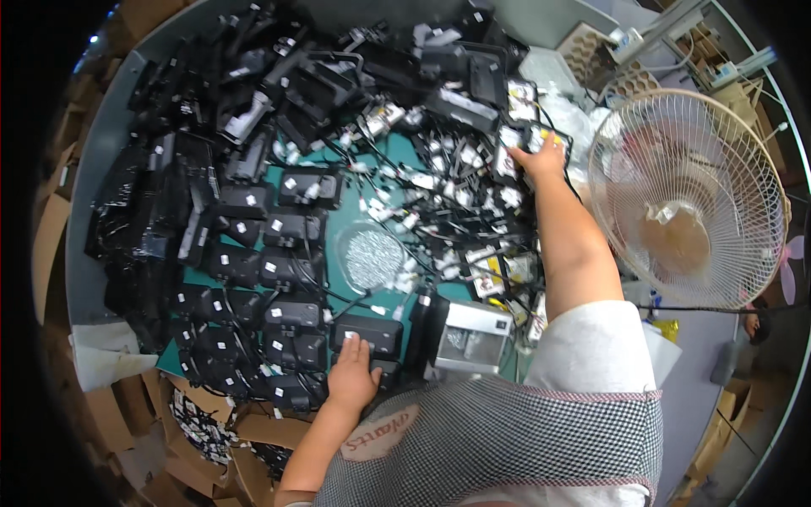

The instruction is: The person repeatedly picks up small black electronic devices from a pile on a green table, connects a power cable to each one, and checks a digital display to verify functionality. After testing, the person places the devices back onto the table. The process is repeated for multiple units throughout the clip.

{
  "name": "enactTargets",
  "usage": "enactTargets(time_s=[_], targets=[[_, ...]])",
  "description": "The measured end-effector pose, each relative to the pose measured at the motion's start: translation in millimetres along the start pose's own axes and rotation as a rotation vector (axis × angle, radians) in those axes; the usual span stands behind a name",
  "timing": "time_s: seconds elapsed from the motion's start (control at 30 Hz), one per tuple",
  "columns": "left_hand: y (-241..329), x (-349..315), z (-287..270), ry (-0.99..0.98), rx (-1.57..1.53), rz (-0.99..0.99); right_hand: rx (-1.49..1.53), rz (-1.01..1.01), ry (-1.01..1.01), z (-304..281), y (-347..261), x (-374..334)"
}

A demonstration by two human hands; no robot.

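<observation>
Near the front edge of the table my left hand (352,374) lies with its fingers stretched over black rectangular plastic housings (370,332). My right hand (541,159) reaches to the far right, thumb and fingers apart, over a black-edged part with a yellow and white label (537,135). No firm grip shows there. Below that hand spreads a tangled pile of black cables with white connectors (465,186). Between my arms stands a round clear bowl of small silvery pieces, likely screws (372,257). A silver box-shaped device with a clear front (473,336) sits beside my right forearm.
Rows of black housings with cables (291,270) fill the left of the green mat (341,221). Black plastic parts (312,84) heap up at the back. A large caged fan (688,198) stands at the right. Cardboard boxes (127,414) lie at lower left.
</observation>
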State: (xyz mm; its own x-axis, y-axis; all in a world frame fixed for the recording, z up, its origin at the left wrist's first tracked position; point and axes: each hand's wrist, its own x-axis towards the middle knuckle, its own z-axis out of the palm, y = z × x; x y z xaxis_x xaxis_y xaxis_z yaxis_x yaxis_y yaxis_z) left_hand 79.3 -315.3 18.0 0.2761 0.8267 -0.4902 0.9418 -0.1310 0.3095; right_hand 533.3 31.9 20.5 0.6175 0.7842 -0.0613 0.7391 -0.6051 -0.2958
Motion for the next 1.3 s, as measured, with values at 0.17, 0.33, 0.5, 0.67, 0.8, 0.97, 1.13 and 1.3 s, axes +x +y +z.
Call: enactTargets(time_s=[0.17,0.33,0.5,0.67,0.8,0.97,1.13,1.3], targets=[[2.3,2.7,-4.3,-0.038,0.006,-0.023,0.314,-0.116,0.241,-3.6,20.5,4.7],[0.3,4.1,0.3,-0.057,0.027,-0.037,0.575,-0.1,0.327,-28.0,43.5,-24.8],[2.6,5.3,-0.8,-0.056,0.052,-0.056,0.804,-0.433,0.295,-49.6,33.2,-109.9],[8.9,3.7,-3.5,-0.073,0.075,-0.079,0.92,-1.051,0.608,-127.7,27.8,-207.3],[16.1,6.0,-8.8,-0.133,0.17,-0.11,1.048,-1.223,0.699,-177.7,40.8,-252.2],[12.6,9.1,-6.4,-0.124,0.192,-0.066,1.624,-0.9,0.449,-195.8,61.7,-299.0],[4.3,7.7,-1.5,-0.123,0.178,-0.064,1.994,-0.544,0.154,-233.4,55.7,-348.2],[4.2,11.1,-7.1,-0.127,0.204,-0.052,1.921,-0.321,-0.423,-233.0,56.9,-358.2]])
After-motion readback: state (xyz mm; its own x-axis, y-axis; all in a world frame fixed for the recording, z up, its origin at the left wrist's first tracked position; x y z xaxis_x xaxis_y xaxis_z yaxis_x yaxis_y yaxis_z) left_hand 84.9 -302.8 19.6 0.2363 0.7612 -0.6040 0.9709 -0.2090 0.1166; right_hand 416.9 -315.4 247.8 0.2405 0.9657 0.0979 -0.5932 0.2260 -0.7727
